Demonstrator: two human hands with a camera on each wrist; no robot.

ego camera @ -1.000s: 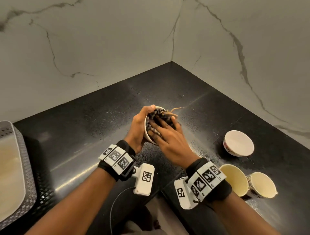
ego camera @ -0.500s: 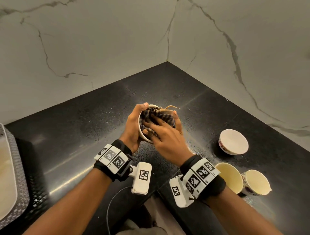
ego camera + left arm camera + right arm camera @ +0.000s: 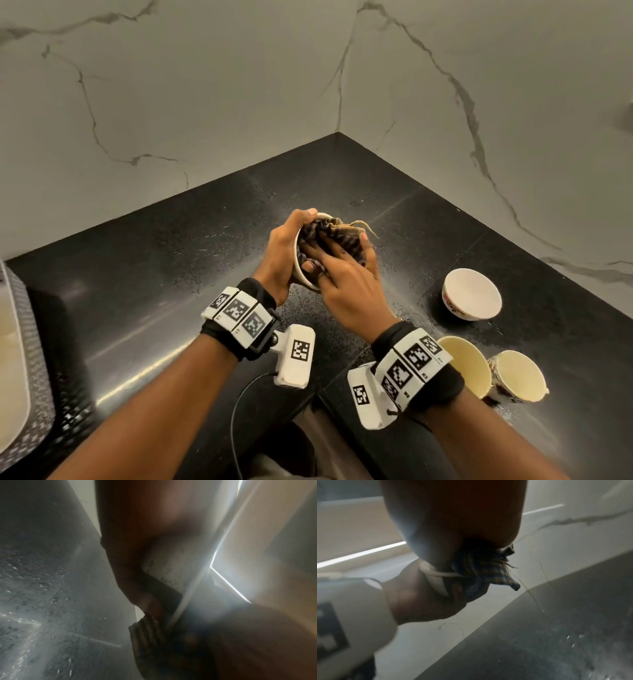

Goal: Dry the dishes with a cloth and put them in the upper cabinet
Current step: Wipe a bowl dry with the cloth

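Checked cloth (image 3: 337,236) is getting pressed into a small white bowl (image 3: 298,265) by right hand (image 3: 346,287) fingers curled on it; left hand (image 3: 284,253) is clamping the bowl, mid-counter. Risk: wet rim slipping, bowl dropping onto black counter (image 3: 171,274)

Black, glossy, speckled worktop (image 3: 178,260), running into a corner under veined marble walls (image 3: 205,85). Scattered with water droplets near the middle and toward the right. On the right, a white bowl (image 3: 472,294) with a patterned outside, standing upright and apart from the others. Nearer the front edge, two cream-lined cups, the left cup (image 3: 463,365) partly behind a wristband, the right cup (image 3: 519,377) just beside it, tilted. At the far left edge, a perforated grey tray (image 3: 32,346).
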